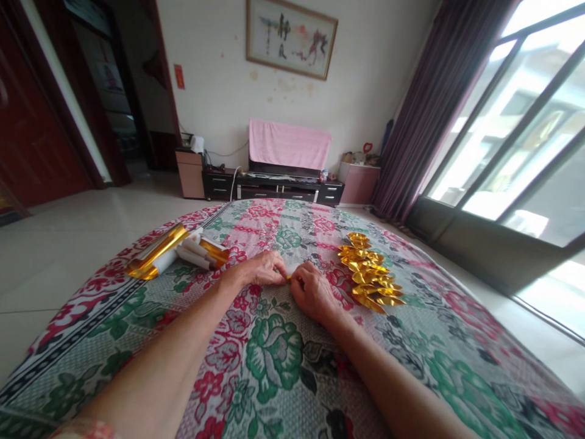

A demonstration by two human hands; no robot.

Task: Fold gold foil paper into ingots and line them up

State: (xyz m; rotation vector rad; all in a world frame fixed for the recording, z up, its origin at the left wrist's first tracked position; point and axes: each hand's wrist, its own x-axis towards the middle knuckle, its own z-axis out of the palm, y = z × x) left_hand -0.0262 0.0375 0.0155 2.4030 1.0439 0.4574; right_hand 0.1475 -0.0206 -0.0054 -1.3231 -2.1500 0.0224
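My left hand (265, 268) and my right hand (313, 292) meet at the middle of a table under a floral cloth (274, 353). Both have their fingers curled and pressed together on a small gold paper piece (289, 277), of which only a sliver shows between them. To the right of my right hand lies a pile of several folded gold paper shapes (369, 272). To the left of my left hand lie rolled sheets of gold foil paper (176, 250) with white backing.
Beyond the table stand a low dark TV cabinet (274, 186) with a pink cloth (289, 145) over the screen, a framed picture (291, 38) on the wall, a dark curtain and large windows (516, 134) at right, and a doorway at left.
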